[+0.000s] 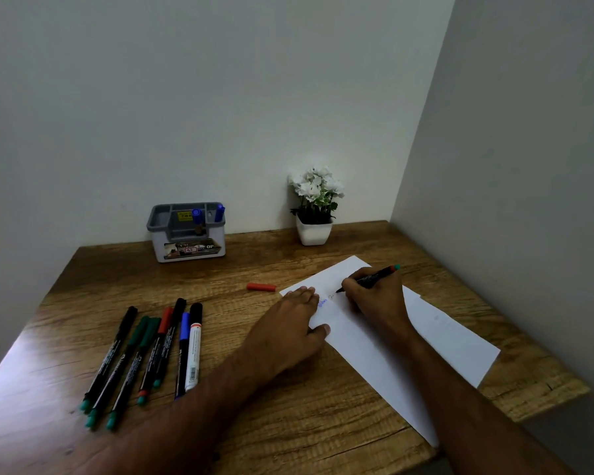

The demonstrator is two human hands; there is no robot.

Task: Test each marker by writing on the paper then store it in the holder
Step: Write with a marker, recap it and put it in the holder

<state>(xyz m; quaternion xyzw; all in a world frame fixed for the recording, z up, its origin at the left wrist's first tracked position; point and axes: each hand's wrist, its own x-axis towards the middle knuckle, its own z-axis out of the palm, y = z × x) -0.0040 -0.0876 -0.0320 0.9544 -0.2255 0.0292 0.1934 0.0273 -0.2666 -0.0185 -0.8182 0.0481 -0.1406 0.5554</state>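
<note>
Uncapped black marker tilted, tip on white paper, red cap lying beside the sheet, seven capped markers lying together, grey holder holding two blue markers

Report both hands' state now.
Left hand: open, flat on the paper.
Right hand: closed on the marker, tip at paper.

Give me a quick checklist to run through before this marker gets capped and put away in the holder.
1. Right hand grips the marker, tip on paper: ok.
2. Left hand pins the paper flat: ok.
3. Test mark visible at the tip: cannot tell, too faint.
4. Red cap lies loose on the table, near the paper: ok.
5. Holder has free compartments beside two blue markers: ok.
</note>
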